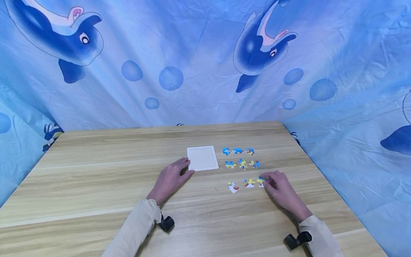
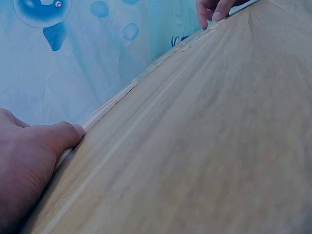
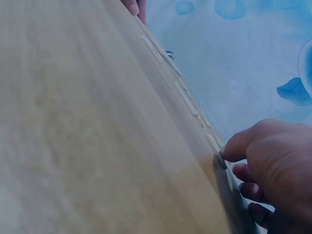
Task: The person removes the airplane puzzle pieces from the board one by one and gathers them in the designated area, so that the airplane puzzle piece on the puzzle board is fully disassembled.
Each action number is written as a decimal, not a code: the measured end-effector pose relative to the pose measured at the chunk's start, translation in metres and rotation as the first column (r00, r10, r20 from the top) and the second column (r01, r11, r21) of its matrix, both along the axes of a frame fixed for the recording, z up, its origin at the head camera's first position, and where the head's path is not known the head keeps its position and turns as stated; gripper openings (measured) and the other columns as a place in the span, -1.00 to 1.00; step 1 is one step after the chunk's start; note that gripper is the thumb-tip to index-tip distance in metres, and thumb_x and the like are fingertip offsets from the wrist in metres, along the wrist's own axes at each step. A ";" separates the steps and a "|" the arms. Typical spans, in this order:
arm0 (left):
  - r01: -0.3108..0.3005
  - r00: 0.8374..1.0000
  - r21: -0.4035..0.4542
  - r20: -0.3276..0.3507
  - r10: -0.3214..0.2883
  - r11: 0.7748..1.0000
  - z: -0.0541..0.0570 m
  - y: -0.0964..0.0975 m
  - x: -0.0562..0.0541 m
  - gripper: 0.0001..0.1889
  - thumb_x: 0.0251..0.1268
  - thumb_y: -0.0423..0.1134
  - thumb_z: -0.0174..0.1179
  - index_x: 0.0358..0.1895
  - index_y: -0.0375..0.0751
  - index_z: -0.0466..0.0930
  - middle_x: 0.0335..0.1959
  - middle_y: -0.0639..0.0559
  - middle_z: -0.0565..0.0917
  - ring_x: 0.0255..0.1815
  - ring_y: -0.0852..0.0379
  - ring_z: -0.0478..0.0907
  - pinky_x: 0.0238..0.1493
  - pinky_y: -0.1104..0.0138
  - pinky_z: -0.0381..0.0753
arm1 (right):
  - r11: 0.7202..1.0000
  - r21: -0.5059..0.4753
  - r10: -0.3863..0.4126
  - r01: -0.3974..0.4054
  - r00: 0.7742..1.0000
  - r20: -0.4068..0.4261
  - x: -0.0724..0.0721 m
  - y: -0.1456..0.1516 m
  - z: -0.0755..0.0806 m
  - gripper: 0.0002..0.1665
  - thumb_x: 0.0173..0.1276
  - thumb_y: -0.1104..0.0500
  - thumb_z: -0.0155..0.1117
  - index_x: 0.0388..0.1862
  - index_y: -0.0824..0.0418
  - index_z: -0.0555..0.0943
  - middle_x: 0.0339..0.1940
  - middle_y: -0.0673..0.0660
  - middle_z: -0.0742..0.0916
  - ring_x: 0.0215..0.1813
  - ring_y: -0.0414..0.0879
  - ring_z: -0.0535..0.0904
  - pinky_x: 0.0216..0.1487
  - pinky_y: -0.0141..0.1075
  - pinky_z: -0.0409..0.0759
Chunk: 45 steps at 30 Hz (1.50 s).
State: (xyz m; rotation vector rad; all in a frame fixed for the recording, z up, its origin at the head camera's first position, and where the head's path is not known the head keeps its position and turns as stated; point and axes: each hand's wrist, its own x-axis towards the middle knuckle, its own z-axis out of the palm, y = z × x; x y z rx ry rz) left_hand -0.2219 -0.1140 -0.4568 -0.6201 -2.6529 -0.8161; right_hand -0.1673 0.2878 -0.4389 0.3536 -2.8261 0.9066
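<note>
A square white puzzle tray (image 1: 202, 158) lies flat on the table. My left hand (image 1: 171, 178) rests at its near left corner, fingers along the left side and thumb (image 2: 70, 135) against the near edge. To the right of the tray lie several jigsaw pieces in three rows, blue ones (image 1: 238, 151) at the back and yellow and white ones (image 1: 249, 183) nearest me. My right hand (image 1: 282, 189) pinches the puzzle piece (image 1: 260, 181) at the right end of the front row between thumb and forefinger, low at the tabletop. Part of that piece is hidden by the fingers.
A wood-grain table (image 1: 205, 221) spreads under everything. Behind and beside it hangs a blue curtain (image 1: 199, 43) printed with dolphins and bubbles. A black wrist camera (image 1: 167, 223) sits at the left cuff, another (image 1: 297, 241) at the right cuff.
</note>
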 end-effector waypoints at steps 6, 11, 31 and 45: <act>-0.003 1.000 -0.009 0.000 0.003 1.000 -0.001 0.000 -0.001 -0.54 0.43 -0.01 0.34 0.19 -0.29 0.71 0.29 -0.19 0.64 0.33 -0.16 0.56 0.29 -0.04 0.55 | 1.000 -0.003 -0.001 0.001 1.000 -0.012 0.000 0.000 -0.002 -0.72 0.43 0.39 0.32 0.10 0.32 0.68 -0.24 0.04 0.61 -0.12 -0.03 0.44 -0.12 -0.13 0.43; -0.006 1.000 -0.011 0.003 0.006 1.000 0.000 0.000 0.000 -0.53 0.44 -0.01 0.33 0.21 -0.29 0.70 0.29 -0.20 0.63 0.34 -0.16 0.55 0.30 -0.04 0.55 | 1.000 -0.008 0.007 -0.007 1.000 -0.013 0.000 0.001 -0.003 -0.73 0.44 0.38 0.31 0.09 0.32 0.67 -0.22 0.05 0.62 -0.11 -0.02 0.44 -0.11 -0.13 0.43; -0.008 1.000 -0.013 0.009 0.008 1.000 -0.001 0.001 0.000 -0.52 0.44 -0.01 0.32 0.22 -0.30 0.69 0.30 -0.19 0.63 0.34 -0.17 0.55 0.29 -0.05 0.55 | 0.999 -0.033 -0.017 0.017 1.000 -0.008 0.001 0.005 -0.004 -0.85 0.44 0.38 0.32 -0.04 0.31 0.65 -0.22 0.08 0.61 -0.09 0.02 0.44 -0.07 -0.09 0.43; -0.021 1.000 0.021 0.014 0.020 1.000 -0.002 -0.002 0.002 -0.50 0.44 -0.03 0.33 0.27 -0.31 0.65 0.28 -0.23 0.63 0.31 -0.18 0.57 0.29 -0.03 0.56 | 0.999 -0.052 -0.004 0.002 0.999 -0.039 -0.004 0.002 -0.007 -0.80 0.47 0.34 0.29 0.03 0.33 0.62 -0.19 0.08 0.64 -0.06 0.01 0.47 -0.07 -0.10 0.48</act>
